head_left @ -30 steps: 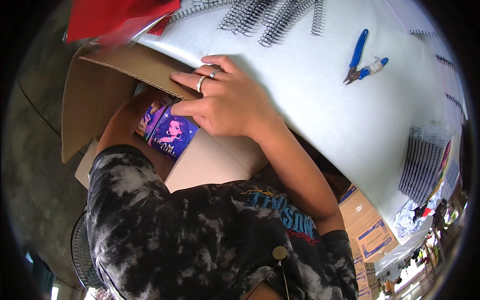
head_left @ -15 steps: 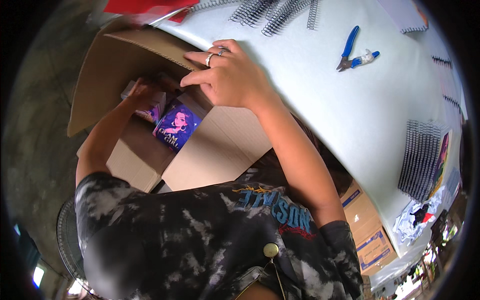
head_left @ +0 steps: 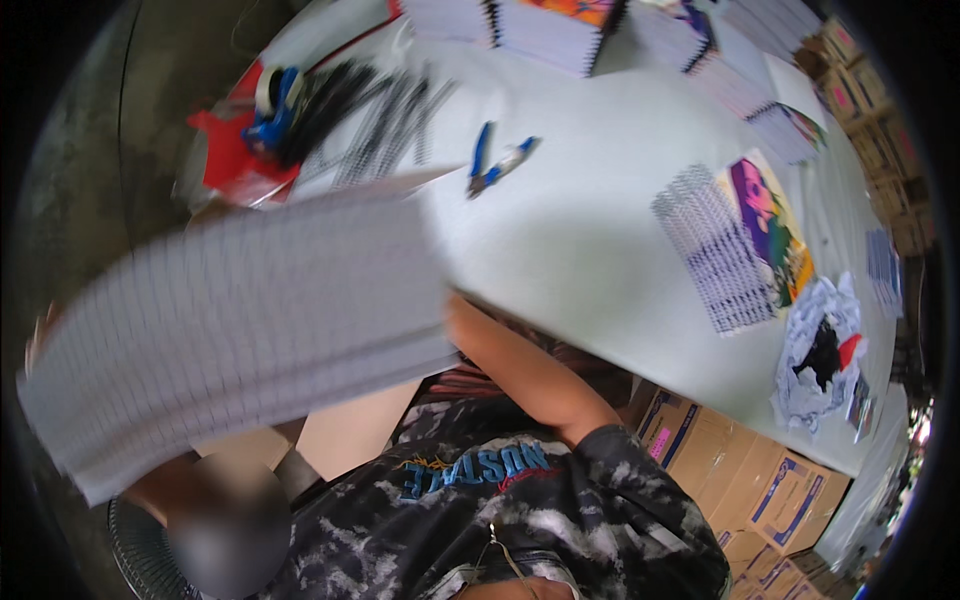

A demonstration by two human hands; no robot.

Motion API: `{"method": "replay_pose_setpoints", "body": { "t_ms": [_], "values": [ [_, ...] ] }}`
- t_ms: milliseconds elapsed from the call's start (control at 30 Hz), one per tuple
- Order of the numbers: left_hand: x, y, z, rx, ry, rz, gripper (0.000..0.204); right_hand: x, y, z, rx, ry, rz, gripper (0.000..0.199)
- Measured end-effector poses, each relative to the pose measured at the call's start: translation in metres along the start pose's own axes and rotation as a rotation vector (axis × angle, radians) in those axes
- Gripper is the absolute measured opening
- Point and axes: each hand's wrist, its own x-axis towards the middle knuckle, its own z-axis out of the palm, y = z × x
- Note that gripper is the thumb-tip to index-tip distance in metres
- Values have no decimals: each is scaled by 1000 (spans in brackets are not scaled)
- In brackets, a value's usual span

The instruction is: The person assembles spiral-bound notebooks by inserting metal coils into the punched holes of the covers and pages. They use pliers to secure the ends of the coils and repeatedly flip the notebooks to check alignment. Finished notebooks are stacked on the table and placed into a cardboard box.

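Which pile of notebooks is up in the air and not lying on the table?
The big blurred stack of lined notebooks at the left. It is lifted off the table; the other piles lie flat along the far edge.

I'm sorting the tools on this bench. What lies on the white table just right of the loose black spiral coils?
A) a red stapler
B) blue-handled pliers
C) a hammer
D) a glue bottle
B: blue-handled pliers lie on the white table, just right of the black spiral coils.

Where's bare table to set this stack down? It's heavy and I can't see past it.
The table is bare between the blue pliers and the spiral coils. It is crowded toward the red tray and the far notebook stacks.
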Motion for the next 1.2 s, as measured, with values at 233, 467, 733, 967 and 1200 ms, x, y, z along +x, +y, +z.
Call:
{"method": "replay_pose_setpoints", "body": {
  "t_ms": [233,467,733,967,1200],
  "values": [
    [47,323,37,-1940,-592,412,35,-128,-77,-114,-132,342,127,44],
    [71,468,136,-1616,-1128,-51,49,-268,-118,-134,-60,799,384,39],
    [72,430,170,-1226,-140,162,68,-216,-99,-168,-415,609,329,34],
    [-52,357,200,-605,109,689,46,-109,-40,-218,-1047,647,98,41],
    [-19,315,175,-1127,-47,327,31,-80,4,-221,-1123,541,90,25]
  ]
}}
